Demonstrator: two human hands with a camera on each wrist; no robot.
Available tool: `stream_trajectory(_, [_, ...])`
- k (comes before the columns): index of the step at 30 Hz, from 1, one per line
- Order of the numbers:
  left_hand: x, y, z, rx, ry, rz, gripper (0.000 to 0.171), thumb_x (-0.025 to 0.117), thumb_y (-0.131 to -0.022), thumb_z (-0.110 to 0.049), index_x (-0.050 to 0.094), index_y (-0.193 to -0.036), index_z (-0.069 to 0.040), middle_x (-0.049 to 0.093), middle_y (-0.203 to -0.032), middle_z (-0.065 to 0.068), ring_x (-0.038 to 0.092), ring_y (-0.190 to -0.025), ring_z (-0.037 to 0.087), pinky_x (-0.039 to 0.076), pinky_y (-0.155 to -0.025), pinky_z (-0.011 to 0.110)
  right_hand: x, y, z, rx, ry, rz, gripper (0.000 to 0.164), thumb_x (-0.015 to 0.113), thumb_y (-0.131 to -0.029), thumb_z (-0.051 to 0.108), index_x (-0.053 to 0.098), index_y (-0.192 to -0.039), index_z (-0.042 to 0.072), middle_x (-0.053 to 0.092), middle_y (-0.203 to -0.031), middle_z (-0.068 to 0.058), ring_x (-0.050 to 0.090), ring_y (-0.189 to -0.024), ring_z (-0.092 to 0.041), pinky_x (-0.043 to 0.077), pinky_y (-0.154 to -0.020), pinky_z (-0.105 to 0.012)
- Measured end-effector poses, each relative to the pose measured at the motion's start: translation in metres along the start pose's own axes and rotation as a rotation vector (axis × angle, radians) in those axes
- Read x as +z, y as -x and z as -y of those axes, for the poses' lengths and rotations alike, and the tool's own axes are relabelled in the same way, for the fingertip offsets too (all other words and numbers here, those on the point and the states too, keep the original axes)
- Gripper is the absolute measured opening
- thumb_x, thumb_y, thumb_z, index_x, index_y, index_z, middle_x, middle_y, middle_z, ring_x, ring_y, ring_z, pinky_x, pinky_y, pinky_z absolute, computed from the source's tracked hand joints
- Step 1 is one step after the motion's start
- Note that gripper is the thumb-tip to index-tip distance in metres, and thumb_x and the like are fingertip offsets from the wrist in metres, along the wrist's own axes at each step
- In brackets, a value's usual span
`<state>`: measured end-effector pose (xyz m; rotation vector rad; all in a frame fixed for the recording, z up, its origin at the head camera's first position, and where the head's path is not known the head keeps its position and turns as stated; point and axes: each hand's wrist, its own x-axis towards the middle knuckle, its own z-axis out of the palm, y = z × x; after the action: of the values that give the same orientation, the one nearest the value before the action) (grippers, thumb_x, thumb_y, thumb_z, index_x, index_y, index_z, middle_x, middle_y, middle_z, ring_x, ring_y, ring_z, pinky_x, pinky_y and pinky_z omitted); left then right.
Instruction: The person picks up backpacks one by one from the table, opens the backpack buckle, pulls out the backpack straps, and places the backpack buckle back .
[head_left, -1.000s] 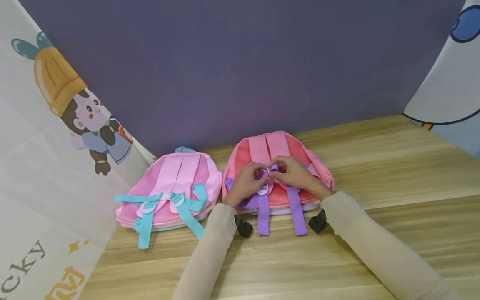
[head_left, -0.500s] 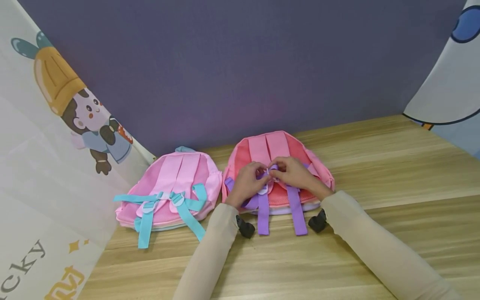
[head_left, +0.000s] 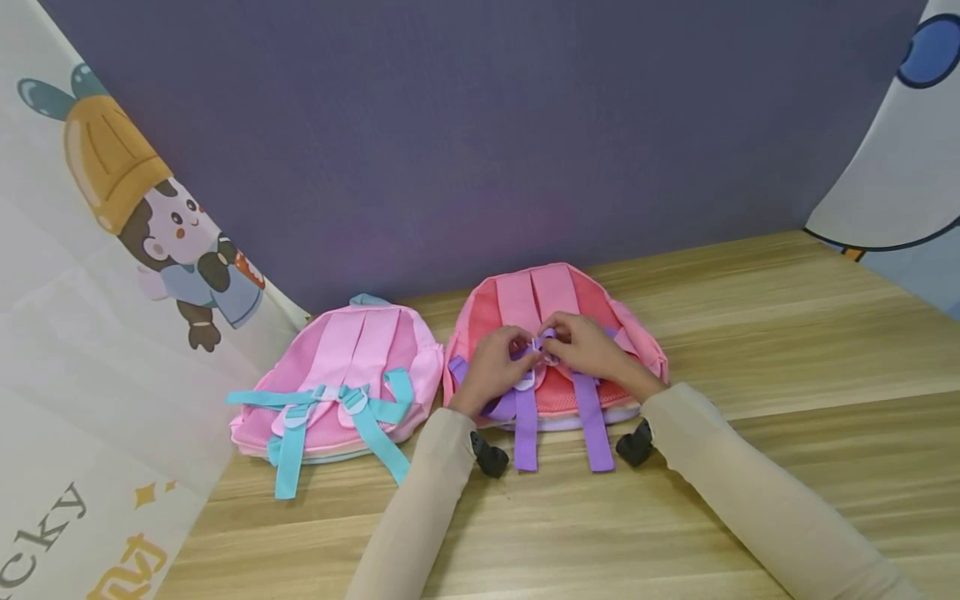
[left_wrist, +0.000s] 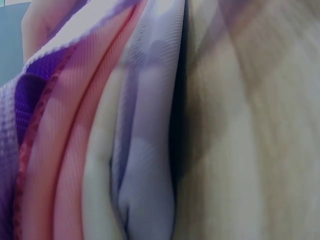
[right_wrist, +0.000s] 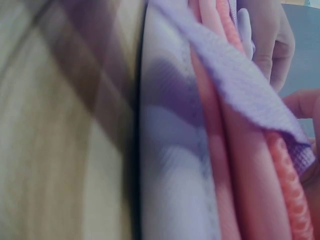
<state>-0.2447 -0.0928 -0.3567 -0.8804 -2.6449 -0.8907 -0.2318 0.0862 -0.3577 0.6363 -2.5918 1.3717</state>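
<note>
A coral-pink backpack [head_left: 483,312] lies on the table with its shoulder-strap side up. Over its middle, my left hand [head_left: 491,364] and right hand [head_left: 592,348] meet fingertip to fingertip. Both pinch purple webbing [head_left: 550,334] at a small pale buckle [head_left: 536,343], which the fingers partly hide. Two loose purple strap ends [head_left: 527,437] hang over the bag's near edge onto the table. The left wrist view shows the bag's layered lavender side [left_wrist: 150,150] close up. In the right wrist view, a purple strap [right_wrist: 235,80] crosses the bag's edge, with fingers beyond it.
A light-pink backpack [head_left: 330,333] with turquoise straps [head_left: 292,458] lies directly to the left. Behind both bags rises a dark grey-purple panel [head_left: 487,142]. The wood-grain table [head_left: 600,533] extends in front and to the right. A printed white curtain [head_left: 97,400] borders the left.
Both hands stay at the same spot, with only small finger movements at the purple webbing and buckle. A little more webbing shows between the fingertips. The backpacks keep their places.
</note>
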Motion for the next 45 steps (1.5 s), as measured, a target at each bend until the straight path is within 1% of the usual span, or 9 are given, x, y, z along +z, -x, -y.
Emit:
stream_trajectory(4, [-0.0002, -0.0002, 0.0, -0.005, 0.01, 0.012, 0.024, 0.07, -0.086, -0.018, 0.067, -0.103, -0.001, 0.068, -0.094, 0.012, 0.061, -0.084, 0.021, 0.05, -0.078, 0.031, -0.0006, 0.0007, -0.0004, -0.009, 0.007, 0.01, 0.016, 0.057, -0.09, 0.008, 0.06, -0.105, 0.004, 0.065, -0.079, -0.007, 0.052, -0.061, -0.012, 0.043, -0.06, -0.025])
stream_trajectory(10, [-0.0012, -0.0003, -0.0013, 0.005, 0.001, 0.021, 0.025, 0.069, -0.086, -0.017, 0.067, -0.104, 0.0, 0.068, -0.095, 0.013, 0.063, -0.086, 0.022, 0.051, -0.08, 0.032, -0.002, 0.0013, -0.0016, -0.058, 0.007, 0.018, 0.018, 0.066, -0.089, 0.014, 0.062, -0.105, 0.007, 0.059, -0.079, -0.003, 0.047, -0.063, -0.012, 0.04, -0.064, -0.026])
stream_trajectory(16, [-0.002, 0.0002, -0.0012, 0.0, -0.01, 0.03, 0.028, 0.071, -0.085, -0.017, 0.067, -0.106, 0.0, 0.068, -0.096, 0.013, 0.062, -0.087, 0.022, 0.051, -0.081, 0.032, -0.0017, 0.0006, -0.0043, -0.061, 0.01, 0.019, 0.016, 0.064, -0.09, 0.013, 0.063, -0.105, 0.007, 0.053, -0.07, -0.001, 0.046, -0.059, -0.009, 0.039, -0.06, -0.024])
stream_trajectory(22, [-0.0022, 0.0005, 0.0004, 0.025, -0.009, 0.017, 0.027, 0.069, -0.086, -0.019, 0.067, -0.107, -0.002, 0.068, -0.094, 0.012, 0.063, -0.086, 0.021, 0.051, -0.079, 0.031, -0.0021, 0.0006, -0.0036, -0.048, 0.014, 0.018, 0.016, 0.064, -0.091, 0.013, 0.063, -0.105, 0.006, 0.05, -0.065, 0.0, 0.044, -0.056, -0.009, 0.038, -0.058, -0.023])
stream_trajectory(26, [-0.0015, 0.0, 0.0016, 0.03, -0.005, 0.01, 0.025, 0.069, -0.086, -0.02, 0.068, -0.105, -0.004, 0.068, -0.094, 0.011, 0.062, -0.085, 0.021, 0.05, -0.078, 0.03, -0.0023, 0.0007, -0.0025, -0.036, 0.023, 0.016, 0.015, 0.063, -0.091, 0.012, 0.063, -0.104, 0.006, 0.05, -0.064, 0.0, 0.043, -0.055, -0.008, 0.037, -0.057, -0.024])
stream_trajectory(31, [-0.0019, 0.0007, 0.0012, 0.024, -0.003, 0.005, 0.024, 0.071, -0.084, -0.019, 0.068, -0.103, -0.005, 0.068, -0.094, 0.01, 0.062, -0.084, 0.02, 0.05, -0.077, 0.03, -0.0022, 0.002, -0.0007, -0.018, 0.038, 0.006, 0.012, 0.06, -0.092, 0.01, 0.06, -0.103, 0.005, 0.053, -0.067, -0.002, 0.045, -0.058, -0.011, 0.038, -0.058, -0.025])
stream_trajectory(36, [-0.0034, 0.0018, -0.0003, 0.017, 0.011, 0.009, 0.024, 0.072, -0.084, -0.019, 0.068, -0.103, -0.004, 0.068, -0.094, 0.01, 0.062, -0.084, 0.02, 0.05, -0.078, 0.029, -0.002, 0.004, 0.0016, -0.025, 0.033, 0.002, 0.011, 0.059, -0.092, 0.007, 0.057, -0.102, 0.004, 0.057, -0.071, -0.003, 0.05, -0.064, -0.014, 0.041, -0.063, -0.027])
stream_trajectory(42, [-0.0041, 0.0021, -0.0008, 0.005, 0.026, 0.018, 0.026, 0.07, -0.086, -0.019, 0.068, -0.107, -0.003, 0.068, -0.097, 0.011, 0.062, -0.088, 0.02, 0.051, -0.08, 0.031, -0.0037, 0.0053, 0.0026, -0.044, 0.029, 0.025, 0.025, 0.07, -0.085, 0.009, 0.058, -0.107, 0.006, 0.059, -0.082, -0.005, 0.05, -0.075, -0.017, 0.042, -0.072, -0.03])
stream_trajectory(45, [-0.0048, 0.0025, -0.0008, 0.013, 0.028, 0.018, 0.028, 0.07, -0.086, -0.018, 0.068, -0.109, -0.003, 0.068, -0.098, 0.011, 0.061, -0.088, 0.02, 0.05, -0.081, 0.031, -0.004, 0.0054, 0.0035, -0.052, 0.04, 0.032, 0.028, 0.073, -0.083, 0.011, 0.06, -0.107, 0.007, 0.061, -0.087, -0.006, 0.051, -0.078, -0.017, 0.043, -0.074, -0.031])
